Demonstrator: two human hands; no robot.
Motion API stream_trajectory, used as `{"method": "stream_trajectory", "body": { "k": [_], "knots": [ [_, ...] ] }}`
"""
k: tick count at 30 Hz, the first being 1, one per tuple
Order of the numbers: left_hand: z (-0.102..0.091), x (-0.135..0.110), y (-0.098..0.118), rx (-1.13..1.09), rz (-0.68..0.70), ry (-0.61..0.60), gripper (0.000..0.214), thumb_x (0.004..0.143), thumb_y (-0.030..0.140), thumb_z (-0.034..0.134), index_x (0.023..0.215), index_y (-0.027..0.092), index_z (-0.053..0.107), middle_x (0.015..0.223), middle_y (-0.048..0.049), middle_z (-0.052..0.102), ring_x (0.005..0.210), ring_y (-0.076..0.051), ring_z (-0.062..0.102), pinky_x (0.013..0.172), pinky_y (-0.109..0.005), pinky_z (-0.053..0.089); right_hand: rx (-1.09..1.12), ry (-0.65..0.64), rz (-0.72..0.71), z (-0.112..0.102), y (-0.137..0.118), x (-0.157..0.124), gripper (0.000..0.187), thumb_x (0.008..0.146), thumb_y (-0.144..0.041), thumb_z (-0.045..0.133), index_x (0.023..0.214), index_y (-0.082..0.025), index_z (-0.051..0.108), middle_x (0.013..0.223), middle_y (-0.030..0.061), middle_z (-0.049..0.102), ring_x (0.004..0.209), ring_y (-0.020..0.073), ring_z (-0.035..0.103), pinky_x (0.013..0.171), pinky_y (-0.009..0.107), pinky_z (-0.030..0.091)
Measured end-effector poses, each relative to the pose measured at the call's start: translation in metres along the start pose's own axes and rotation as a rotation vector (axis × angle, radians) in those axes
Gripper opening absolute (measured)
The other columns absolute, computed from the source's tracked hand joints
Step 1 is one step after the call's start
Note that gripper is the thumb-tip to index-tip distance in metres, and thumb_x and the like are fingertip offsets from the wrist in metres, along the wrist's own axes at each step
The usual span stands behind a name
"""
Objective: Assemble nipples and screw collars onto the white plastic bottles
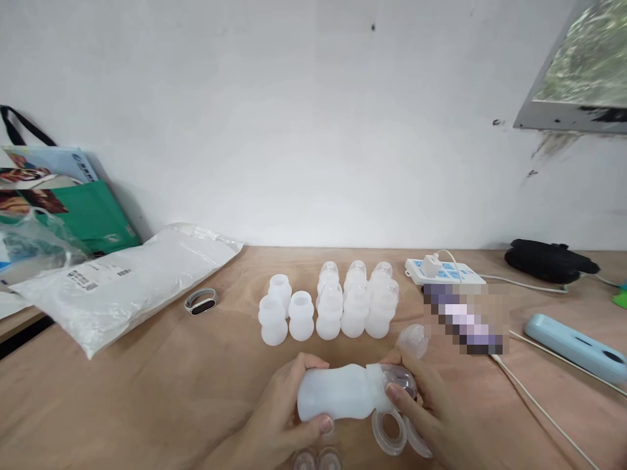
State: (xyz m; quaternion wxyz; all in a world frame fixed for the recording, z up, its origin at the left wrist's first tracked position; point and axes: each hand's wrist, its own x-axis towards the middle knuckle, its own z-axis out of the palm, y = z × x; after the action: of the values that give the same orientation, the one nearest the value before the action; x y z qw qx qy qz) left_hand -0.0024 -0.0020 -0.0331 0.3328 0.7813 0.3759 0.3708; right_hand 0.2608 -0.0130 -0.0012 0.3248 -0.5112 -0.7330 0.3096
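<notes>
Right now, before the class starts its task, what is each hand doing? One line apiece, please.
Left hand: closed around the base end of a white bottle lying sideways.
Right hand: closed on the clear cap at its other end.

Reads bright and fairly even, with soft shadows on the worktop (pixel 161 372). Shows sheen on the white plastic package (pixel 147 281). Stretches towards the edges. Has 1 coarsely pixelated patch (pixel 463 320) by the power strip (pixel 448 271). Smears greenery (pixel 592 52) upper right.

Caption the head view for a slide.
Left hand holding a white bottle, right hand on its clear cap, before a cluster of upright bottles on a wooden table.
</notes>
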Motion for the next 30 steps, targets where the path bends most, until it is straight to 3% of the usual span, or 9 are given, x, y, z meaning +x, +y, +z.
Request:
{"method": "stream_trajectory", "body": {
  "k": [3, 5, 10, 13, 15, 20, 27, 30],
  "knots": [
    [0.0, 0.003, 0.008, -0.228, -0.127, -0.015, 0.051, 0.089, 0.07, 0.049, 0.105, 0.022, 0.055, 0.084, -0.0012, 0.058, 0.067, -0.017, 0.051, 0.059, -0.026, 0.042, -0.027, 0.063, -0.096, -0.008, 0.0, -0.004, 0.016, 0.089, -0.04, 0.058, 0.095, -0.028, 0.066, 0.075, 0.0025, 0.069, 0.066, 0.0242, 0.065, 0.06, 0.034, 0.054],
    [-0.003, 0.007, 0.01, -0.337, -0.235, 0.038, 0.055, 0.089, 0.074, 0.044, 0.094, 0.021, 0.055, 0.075, 0.0004, 0.055, 0.063, -0.016, 0.049, 0.056, -0.026, 0.04, -0.064, 0.207, -0.167, -0.017, 0.002, -0.006, 0.021, 0.084, -0.041, 0.065, 0.101, -0.029, 0.066, 0.078, 0.0031, 0.07, 0.067, 0.0251, 0.065, 0.06, 0.035, 0.053],
    [-0.015, 0.018, 0.003, -0.267, -0.341, 0.274, 0.06, 0.084, 0.079, 0.045, 0.087, 0.02, 0.059, 0.068, 0.0009, 0.056, 0.064, -0.02, 0.05, 0.059, -0.028, 0.04, -0.078, 0.694, -0.154, -0.047, 0.006, 0.003, 0.017, 0.093, -0.042, 0.055, 0.101, -0.028, 0.059, 0.081, 0.0018, 0.064, 0.068, 0.0216, 0.061, 0.061, 0.032, 0.048],
    [-0.016, 0.018, 0.001, -0.264, -0.337, 0.321, 0.058, 0.082, 0.077, 0.05, 0.085, 0.02, 0.06, 0.068, 0.0004, 0.057, 0.068, -0.022, 0.052, 0.062, -0.028, 0.04, -0.116, 0.834, -0.095, -0.06, 0.005, 0.013, 0.028, 0.088, -0.05, 0.06, 0.101, -0.026, 0.061, 0.09, 0.0038, 0.066, 0.075, 0.0225, 0.061, 0.063, 0.033, 0.047],
    [-0.013, 0.015, 0.001, -0.281, -0.333, 0.324, 0.057, 0.081, 0.076, 0.053, 0.087, 0.02, 0.061, 0.071, -0.0005, 0.059, 0.069, -0.022, 0.053, 0.062, -0.028, 0.04, -0.188, 0.823, -0.054, -0.065, 0.005, 0.018, 0.035, 0.084, -0.054, 0.064, 0.102, -0.025, 0.063, 0.088, 0.0035, 0.067, 0.07, 0.0211, 0.058, 0.059, 0.032, 0.045],
    [-0.009, 0.009, -0.001, -0.323, -0.311, 0.298, 0.053, 0.083, 0.07, 0.057, 0.096, 0.019, 0.062, 0.08, -0.0019, 0.064, 0.072, -0.022, 0.053, 0.065, -0.027, 0.041, -0.381, 0.635, -0.016, -0.07, 0.013, 0.026, 0.039, 0.085, -0.057, 0.059, 0.104, -0.024, 0.067, 0.081, 0.0023, 0.064, 0.061, 0.0186, 0.051, 0.059, 0.033, 0.043],
    [-0.011, 0.012, 0.003, -0.342, -0.308, 0.267, 0.057, 0.082, 0.073, 0.058, 0.099, 0.019, 0.062, 0.082, -0.0023, 0.063, 0.075, -0.023, 0.054, 0.068, -0.028, 0.042, -0.475, 0.517, 0.012, -0.061, 0.029, 0.034, 0.035, 0.088, -0.056, 0.051, 0.077, -0.024, 0.056, 0.07, 0.0005, 0.054, 0.061, 0.0193, 0.052, 0.058, 0.033, 0.041],
    [-0.013, 0.012, 0.007, -0.345, -0.307, 0.244, 0.06, 0.082, 0.075, 0.057, 0.1, 0.018, 0.061, 0.084, -0.0032, 0.063, 0.077, -0.024, 0.055, 0.07, -0.029, 0.043, -0.48, 0.463, 0.008, -0.06, 0.032, 0.035, 0.036, 0.089, -0.057, 0.051, 0.089, -0.022, 0.061, 0.073, 0.001, 0.054, 0.064, 0.0208, 0.054, 0.059, 0.034, 0.041]
  ]
}}
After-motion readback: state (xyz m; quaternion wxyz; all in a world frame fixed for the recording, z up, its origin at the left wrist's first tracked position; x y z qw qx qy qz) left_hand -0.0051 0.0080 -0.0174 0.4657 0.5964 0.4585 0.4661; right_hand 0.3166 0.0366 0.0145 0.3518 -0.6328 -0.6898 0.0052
